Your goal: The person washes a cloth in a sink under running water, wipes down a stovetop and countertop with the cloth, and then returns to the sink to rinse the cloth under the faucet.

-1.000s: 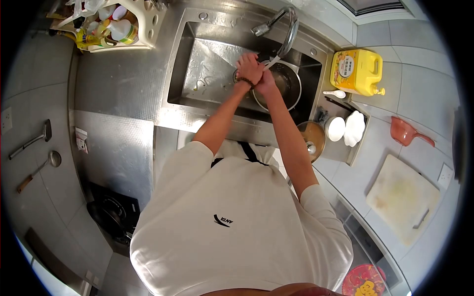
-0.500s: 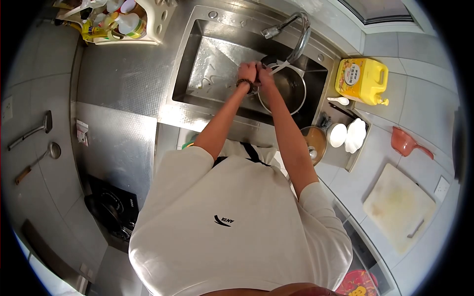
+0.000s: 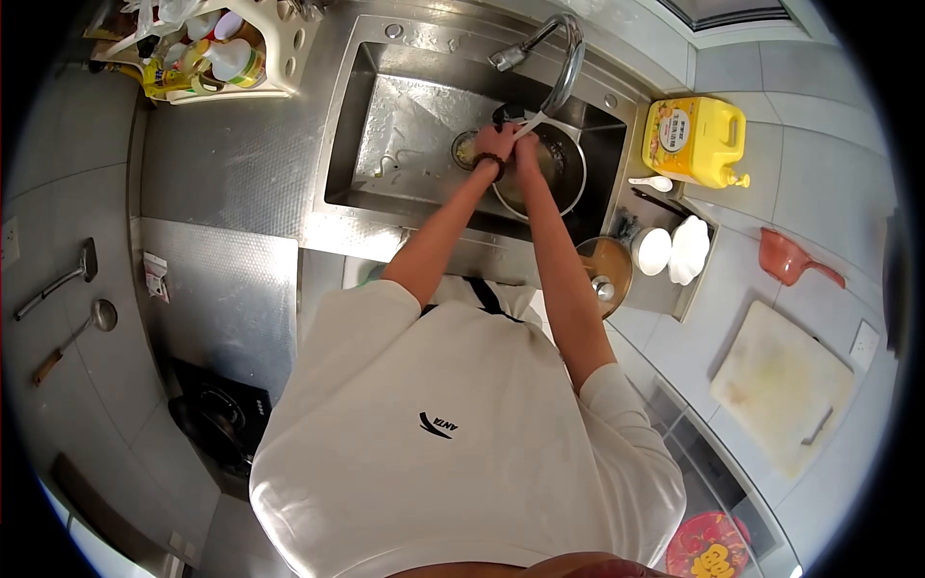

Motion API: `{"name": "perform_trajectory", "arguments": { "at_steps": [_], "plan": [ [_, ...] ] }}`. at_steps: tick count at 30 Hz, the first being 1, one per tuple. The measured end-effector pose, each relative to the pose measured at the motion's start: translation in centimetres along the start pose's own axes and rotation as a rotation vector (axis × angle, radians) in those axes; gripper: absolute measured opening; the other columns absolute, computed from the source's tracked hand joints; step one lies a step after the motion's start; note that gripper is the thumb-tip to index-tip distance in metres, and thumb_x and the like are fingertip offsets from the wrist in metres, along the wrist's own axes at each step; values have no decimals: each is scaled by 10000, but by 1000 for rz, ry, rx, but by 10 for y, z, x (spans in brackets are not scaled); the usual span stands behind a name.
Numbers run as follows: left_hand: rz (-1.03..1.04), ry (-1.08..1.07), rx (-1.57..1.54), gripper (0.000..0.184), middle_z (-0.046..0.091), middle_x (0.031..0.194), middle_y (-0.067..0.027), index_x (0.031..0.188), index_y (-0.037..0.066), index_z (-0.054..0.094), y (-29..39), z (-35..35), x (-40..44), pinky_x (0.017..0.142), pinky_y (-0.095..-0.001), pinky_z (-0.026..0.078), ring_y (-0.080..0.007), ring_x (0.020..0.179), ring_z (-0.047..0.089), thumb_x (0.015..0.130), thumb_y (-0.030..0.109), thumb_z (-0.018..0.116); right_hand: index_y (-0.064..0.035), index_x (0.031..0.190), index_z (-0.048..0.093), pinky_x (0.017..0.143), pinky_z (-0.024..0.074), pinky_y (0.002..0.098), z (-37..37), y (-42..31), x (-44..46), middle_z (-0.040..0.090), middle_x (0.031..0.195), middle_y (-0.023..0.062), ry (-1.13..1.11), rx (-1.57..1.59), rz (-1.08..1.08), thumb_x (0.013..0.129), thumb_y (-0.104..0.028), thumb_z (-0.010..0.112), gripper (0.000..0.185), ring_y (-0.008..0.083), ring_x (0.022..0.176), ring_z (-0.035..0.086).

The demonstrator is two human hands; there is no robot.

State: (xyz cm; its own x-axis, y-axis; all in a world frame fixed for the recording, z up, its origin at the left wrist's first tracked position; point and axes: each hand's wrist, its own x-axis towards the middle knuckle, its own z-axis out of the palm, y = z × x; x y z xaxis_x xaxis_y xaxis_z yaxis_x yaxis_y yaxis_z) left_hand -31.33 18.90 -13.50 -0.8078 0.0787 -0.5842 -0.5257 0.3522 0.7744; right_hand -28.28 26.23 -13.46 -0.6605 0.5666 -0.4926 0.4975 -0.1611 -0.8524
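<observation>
Both my hands are together over the steel sink (image 3: pixel 405 116), at the left edge of a round metal pot (image 3: pixel 564 166). A beaded bracelet circles the wrist of my left hand (image 3: pixel 494 143), whose fingers are bent near a dark object (image 3: pixel 507 116). Beside it, my right hand (image 3: pixel 526 149) is closed and its fingers are mostly hidden. Water from the curved faucet (image 3: pixel 570 63) runs down by my hands. What the hands hold, if anything, is too small to make out. Left of them the sink drain (image 3: pixel 464 150) shows yellowish bits.
Right of the sink stand a yellow jug (image 3: pixel 694 142), a white spoon (image 3: pixel 651 182), white bowls (image 3: pixel 651 251) and a glass lid (image 3: pixel 605 275). A rack of bottles (image 3: pixel 279 48) is at the upper left. A cutting board (image 3: pixel 782 385) and red scoop (image 3: pixel 792 258) hang at right.
My hands were overlapped with the left fingers spread, then drew in. They now sit closer together at the pot's edge, and the drain shows more. The view shifted and swung back.
</observation>
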Motion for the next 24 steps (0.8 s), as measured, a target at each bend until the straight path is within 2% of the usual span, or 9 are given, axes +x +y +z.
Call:
{"name": "perform_trajectory", "arguments": {
  "at_steps": [1, 2, 5, 8, 12, 14, 18, 20, 24],
  "plan": [
    [90, 70, 33, 520, 655, 950, -282, 910, -19, 694, 23, -9, -23, 840, -496, 480, -463, 926, 611, 843, 450, 478, -7, 998, 623, 941, 456, 459, -6, -9, -10, 647, 1073, 136, -225, 359, 212, 921, -401, 547, 409, 320, 1056, 584],
    [119, 79, 177, 495, 666, 895, -266, 938, -2, 697, 27, -9, -28, 781, -512, 498, -451, 855, 634, 852, 443, 498, -15, 1074, 600, 971, 450, 474, -9, -12, -15, 632, 1125, 130, -450, 717, 425, 925, -434, 538, 449, 324, 1077, 575],
    [213, 229, 354, 479, 670, 876, -248, 873, 14, 701, 21, 0, -32, 760, -508, 502, -438, 861, 637, 868, 447, 496, -12, 1126, 571, 990, 444, 475, -2, -14, -18, 617, 1161, 132, -658, 778, 483, 939, -440, 513, 471, 328, 1088, 573],
    [252, 144, 365, 360, 671, 932, -217, 869, 42, 676, 16, -9, -18, 784, -490, 492, -413, 921, 632, 870, 379, 549, -7, 1205, 528, 1019, 436, 476, 0, -12, -19, 595, 1215, 134, -958, 863, 562, 961, -449, 476, 508, 332, 1106, 570],
    [419, 232, 257, 152, 649, 962, -183, 891, 65, 632, 22, -36, -21, 800, -482, 481, -401, 927, 616, 833, 204, 611, -29, 1247, 517, 1044, 421, 480, 13, -10, -21, 585, 1241, 141, -730, 754, 547, 987, -375, 456, 438, 331, 1152, 552],
    [842, 519, 460, 159, 607, 910, -156, 941, 77, 574, 28, -49, -31, 747, -494, 484, -380, 854, 606, 794, 88, 635, -38, 1227, 555, 933, 495, 481, 15, -1, -17, 616, 1161, 123, -496, 729, 502, 990, -242, 484, 321, 288, 1083, 588],
    [658, 389, 284, 157, 604, 862, -143, 919, 54, 589, 20, -63, -17, 762, -476, 493, -365, 859, 605, 776, 88, 643, -38, 1234, 543, 783, 550, 420, 16, 36, 13, 638, 1101, 125, -524, 587, 392, 964, -189, 544, 310, 266, 957, 642],
    [518, 306, 144, 163, 615, 865, -152, 909, 36, 600, 10, -62, -10, 773, -471, 497, -378, 864, 602, 777, 115, 652, -43, 1191, 571, 647, 538, 372, 16, 39, 22, 662, 992, 113, -515, 267, 367, 948, -144, 569, 263, 240, 820, 671],
    [344, 261, 203, 247, 643, 932, -184, 961, 15, 623, -9, -48, -3, 783, -452, 509, -402, 867, 607, 827, 221, 636, -10, 1111, 622, 594, 513, 367, 32, 28, 14, 674, 967, 136, -365, 289, 286, 939, -229, 578, 282, 277, 744, 667]
  ]
}}
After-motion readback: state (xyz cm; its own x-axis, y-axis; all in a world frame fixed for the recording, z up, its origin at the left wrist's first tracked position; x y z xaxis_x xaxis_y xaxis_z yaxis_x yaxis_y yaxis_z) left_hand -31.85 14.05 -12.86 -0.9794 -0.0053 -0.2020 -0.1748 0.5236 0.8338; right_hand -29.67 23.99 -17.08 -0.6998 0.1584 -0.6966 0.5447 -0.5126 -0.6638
